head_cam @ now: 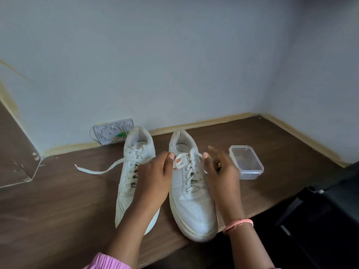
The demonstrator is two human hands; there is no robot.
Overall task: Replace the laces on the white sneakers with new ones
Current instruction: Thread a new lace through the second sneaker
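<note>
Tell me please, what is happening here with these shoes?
A person is undoing the laces of two white leather sneakers on a brown wooden table. The left hand pinches a white flat lace of the right sneaker; the right hand, blurred, is at its other side. The left sneaker has one lace end trailing loose. A clear plastic container stands to the right.

You have bare wooden table (58, 200) to the left of the left sneaker (132, 179), crossed only by its loose lace end (97, 169) trailing out toward the wall. To the right, a clear plastic container (246, 162) stands near the right sneaker (191, 191), narrowing that side. Behind the heels, a wall socket (113, 133) and the wall close off the back, and the gap between the two sneakers is tight.
</note>
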